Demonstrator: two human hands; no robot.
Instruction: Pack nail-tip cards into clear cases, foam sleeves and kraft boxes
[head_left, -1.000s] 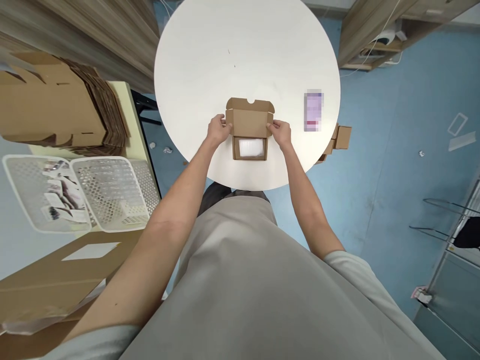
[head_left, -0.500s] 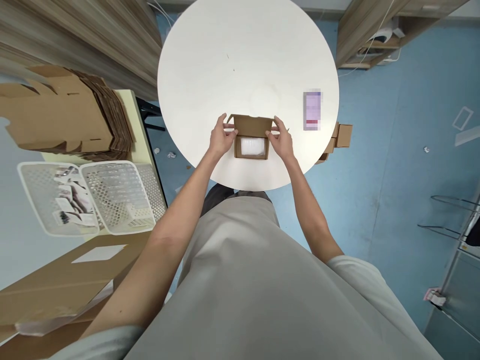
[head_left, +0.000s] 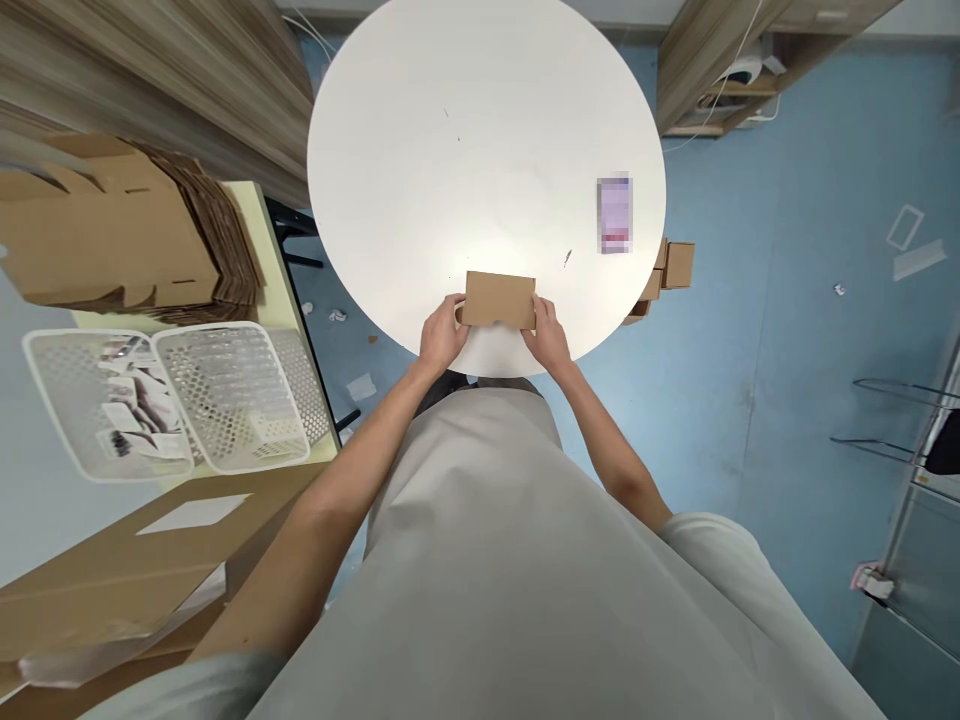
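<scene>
A small brown cardboard box (head_left: pixel 500 299) lies near the front edge of the round white table (head_left: pixel 480 130), its lid folded down over the top. My left hand (head_left: pixel 442 335) grips the box's left end, fingers at the side and thumb near the front corner. At the right end, my right hand (head_left: pixel 548 335) holds it the same way. A side flap still shows by the left fingers. What lies inside the box is hidden by the lid.
A blurred purple packet (head_left: pixel 615 215) lies on the table's right side. Small cartons (head_left: pixel 679 265) are beyond the right rim. To the left are flattened cardboard boxes (head_left: pixel 112 235), white plastic baskets (head_left: pixel 232 395) and a large carton (head_left: pixel 247 500).
The lid, raised before with a white item visible inside, has come down over the box. Both hands have moved toward me, from the lid's corners to the box's ends.
</scene>
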